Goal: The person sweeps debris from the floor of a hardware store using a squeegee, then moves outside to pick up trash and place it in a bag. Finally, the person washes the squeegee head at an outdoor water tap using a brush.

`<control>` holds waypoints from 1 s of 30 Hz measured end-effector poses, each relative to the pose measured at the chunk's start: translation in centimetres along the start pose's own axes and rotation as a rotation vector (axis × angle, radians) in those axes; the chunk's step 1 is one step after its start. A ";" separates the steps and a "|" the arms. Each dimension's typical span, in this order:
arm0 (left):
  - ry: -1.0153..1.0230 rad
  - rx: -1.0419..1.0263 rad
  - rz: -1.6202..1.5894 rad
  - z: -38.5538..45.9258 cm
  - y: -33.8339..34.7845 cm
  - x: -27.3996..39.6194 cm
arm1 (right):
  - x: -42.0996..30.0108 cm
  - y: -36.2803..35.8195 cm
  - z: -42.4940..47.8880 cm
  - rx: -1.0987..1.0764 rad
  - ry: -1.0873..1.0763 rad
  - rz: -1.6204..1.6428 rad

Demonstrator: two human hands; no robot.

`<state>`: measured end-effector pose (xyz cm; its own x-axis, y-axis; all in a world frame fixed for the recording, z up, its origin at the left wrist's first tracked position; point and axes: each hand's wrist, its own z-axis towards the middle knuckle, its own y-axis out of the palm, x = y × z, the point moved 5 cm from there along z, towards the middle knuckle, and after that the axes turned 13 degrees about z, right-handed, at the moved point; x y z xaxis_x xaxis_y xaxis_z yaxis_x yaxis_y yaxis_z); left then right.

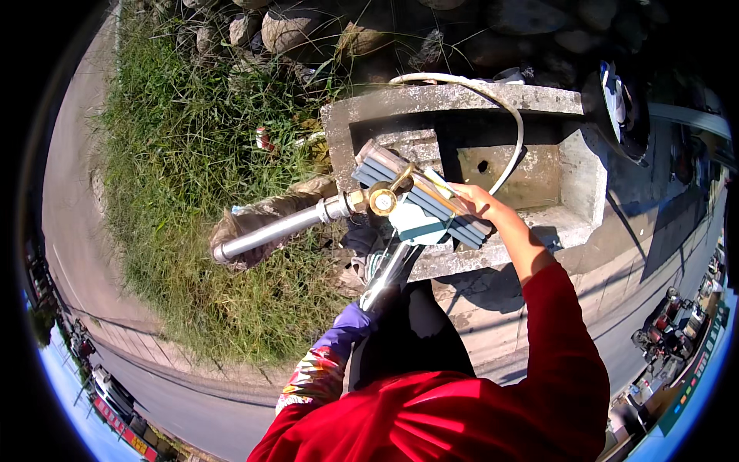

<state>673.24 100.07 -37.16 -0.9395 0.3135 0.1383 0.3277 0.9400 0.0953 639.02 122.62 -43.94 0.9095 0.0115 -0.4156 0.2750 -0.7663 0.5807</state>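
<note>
A mop-like tool lies across the sink's near left part. Its shiny metal pole [385, 280] runs up from my left hand [355, 322], which wears a purple glove and is closed around the pole's lower end. A pale blue piece [418, 222] joins the pole to a flat head of grey and brown strips [459, 222]. At the upper right side of that head is my bare right hand [478, 202], fingers gripping its edge; the fingertips are partly hidden. Above the head's left part sits a brass tap [383, 201] on a metal pipe [277, 232].
A concrete sink [583, 173] with a drain hole spreads beyond the mop. A white hose [517, 124] curves into it. Right of it stands a dark round tub [618, 112]. Grass [196, 185] and stones [288, 29] border the left and far side; a plastic-wrapped bundle [248, 222] lies under the pipe.
</note>
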 end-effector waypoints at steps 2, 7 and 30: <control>-0.008 -0.005 0.012 0.0 0.1 -0.2 | 0.0 -2.2 -2.3 0.166 0.121 -0.098; 0.035 0.007 0.023 1.2 0.2 -0.1 | -6.3 5.2 6.5 -0.010 -0.139 -1.110; -0.001 0.051 -0.016 0.1 0.7 0.4 | 3.0 9.8 0.7 0.589 -0.288 -1.196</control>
<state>673.09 100.83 -37.12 -0.9446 0.2987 0.1361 0.3074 0.9504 0.0471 644.24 114.70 -40.01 0.0952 0.7776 -0.6214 0.6034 -0.5416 -0.5853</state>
